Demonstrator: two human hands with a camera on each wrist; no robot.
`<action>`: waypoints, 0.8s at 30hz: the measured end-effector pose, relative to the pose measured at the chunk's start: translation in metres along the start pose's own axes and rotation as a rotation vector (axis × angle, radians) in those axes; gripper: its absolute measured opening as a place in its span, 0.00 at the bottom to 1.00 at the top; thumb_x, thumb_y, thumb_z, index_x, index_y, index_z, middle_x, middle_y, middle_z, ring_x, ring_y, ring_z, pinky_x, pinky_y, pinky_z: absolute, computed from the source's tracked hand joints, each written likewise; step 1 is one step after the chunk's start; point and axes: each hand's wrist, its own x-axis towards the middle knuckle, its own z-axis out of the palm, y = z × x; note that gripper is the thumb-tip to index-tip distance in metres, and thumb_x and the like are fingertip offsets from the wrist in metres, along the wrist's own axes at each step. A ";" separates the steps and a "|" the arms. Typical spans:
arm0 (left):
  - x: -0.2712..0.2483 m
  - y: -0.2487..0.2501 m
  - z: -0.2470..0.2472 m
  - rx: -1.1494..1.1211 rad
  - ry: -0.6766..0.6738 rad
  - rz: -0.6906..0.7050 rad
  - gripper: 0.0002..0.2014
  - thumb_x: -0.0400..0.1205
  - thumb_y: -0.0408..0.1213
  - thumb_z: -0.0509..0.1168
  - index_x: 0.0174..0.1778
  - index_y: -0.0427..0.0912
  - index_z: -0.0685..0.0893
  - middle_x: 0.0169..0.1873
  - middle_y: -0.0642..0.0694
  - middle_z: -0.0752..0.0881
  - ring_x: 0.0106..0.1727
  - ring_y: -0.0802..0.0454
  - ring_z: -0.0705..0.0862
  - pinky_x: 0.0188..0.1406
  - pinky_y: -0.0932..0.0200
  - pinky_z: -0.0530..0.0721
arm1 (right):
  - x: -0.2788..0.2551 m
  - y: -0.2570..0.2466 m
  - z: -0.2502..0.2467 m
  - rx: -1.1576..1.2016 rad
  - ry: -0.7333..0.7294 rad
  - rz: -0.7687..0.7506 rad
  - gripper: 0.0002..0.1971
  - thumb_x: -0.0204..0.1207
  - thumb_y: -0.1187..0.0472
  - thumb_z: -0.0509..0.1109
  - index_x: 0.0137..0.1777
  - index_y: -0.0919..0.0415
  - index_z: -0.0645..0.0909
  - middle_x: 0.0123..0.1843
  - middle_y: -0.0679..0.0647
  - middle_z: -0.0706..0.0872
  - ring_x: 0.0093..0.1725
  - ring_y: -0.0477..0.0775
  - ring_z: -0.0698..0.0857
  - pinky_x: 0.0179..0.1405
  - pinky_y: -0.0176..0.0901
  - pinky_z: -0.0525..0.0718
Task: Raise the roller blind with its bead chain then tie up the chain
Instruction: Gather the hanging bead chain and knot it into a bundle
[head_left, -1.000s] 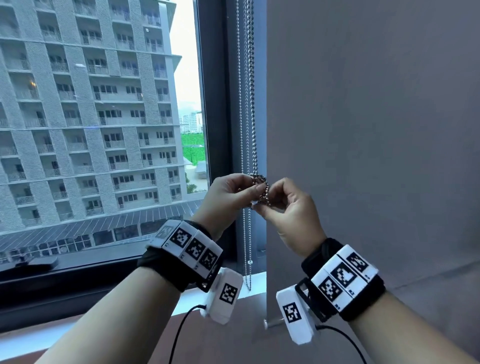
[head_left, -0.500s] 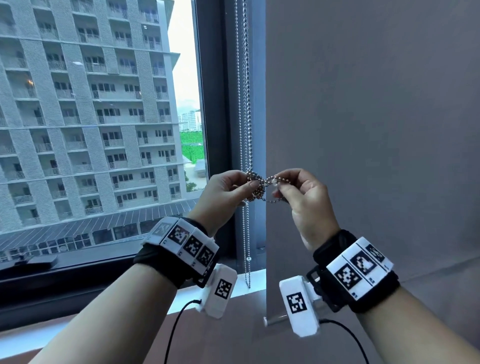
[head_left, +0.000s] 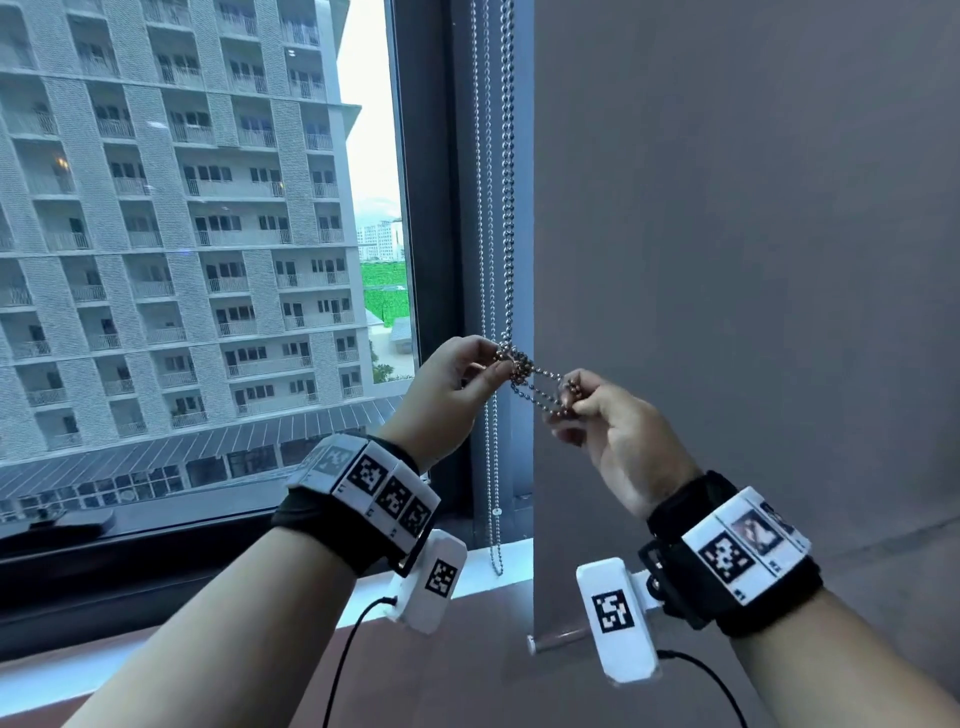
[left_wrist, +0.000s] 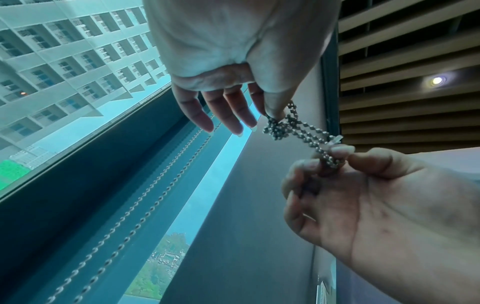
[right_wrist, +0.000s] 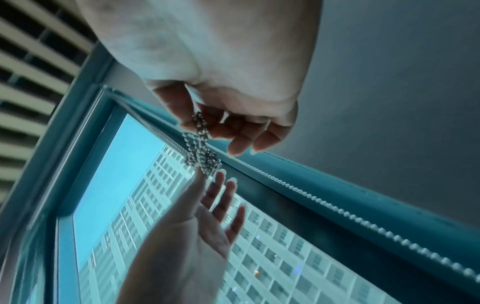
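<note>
Nearest us, we see our two forearms reaching up from the bottom edge of the head view, each wrist wrapped in a black band carrying white marker tiles and a white camera block.

Just beyond them, our left hand (head_left: 451, 391) pinches the bead chain (head_left: 507, 218) between thumb and forefinger right at a bunched knot (head_left: 519, 364); the left wrist view shows the other three fingers (left_wrist: 228, 111) spread loose and straight. Our right hand (head_left: 610, 431) sits a little lower and to the right, its thumb and forefinger closed on a doubled loop of the same chain, with the remaining fingers curled in. Between the two hands a short run of beads stretches taut, sloping down from the knot toward the right hand.

Above the knot the chain rises in two strands along the dark window frame (head_left: 431, 208). Below the left hand a further length hangs straight down, ending near the white sill (head_left: 498, 564).

Behind our right hand the grey roller blind (head_left: 727, 234) covers the right pane, its bottom bar low by the sill. Farther out, through the glass on the left, stands a tall apartment block (head_left: 171, 218).
</note>
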 end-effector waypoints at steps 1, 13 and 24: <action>0.000 0.000 0.000 -0.015 0.000 -0.006 0.05 0.81 0.35 0.65 0.47 0.39 0.83 0.41 0.48 0.84 0.34 0.66 0.78 0.40 0.74 0.75 | 0.001 -0.001 -0.001 0.090 -0.011 -0.015 0.07 0.64 0.64 0.55 0.31 0.55 0.74 0.33 0.47 0.77 0.42 0.51 0.74 0.47 0.46 0.68; -0.002 0.008 0.009 -0.198 0.089 0.104 0.04 0.78 0.25 0.67 0.47 0.30 0.84 0.38 0.45 0.87 0.41 0.57 0.85 0.48 0.65 0.83 | 0.004 -0.007 0.010 0.468 0.069 -0.093 0.15 0.81 0.72 0.53 0.42 0.58 0.78 0.24 0.48 0.75 0.35 0.48 0.80 0.46 0.36 0.81; 0.001 0.012 0.008 -0.401 0.091 -0.056 0.02 0.80 0.28 0.64 0.45 0.36 0.81 0.40 0.44 0.86 0.42 0.55 0.84 0.50 0.58 0.83 | 0.014 -0.011 0.009 0.484 0.134 -0.137 0.12 0.83 0.68 0.56 0.43 0.58 0.78 0.26 0.48 0.78 0.27 0.45 0.81 0.36 0.36 0.84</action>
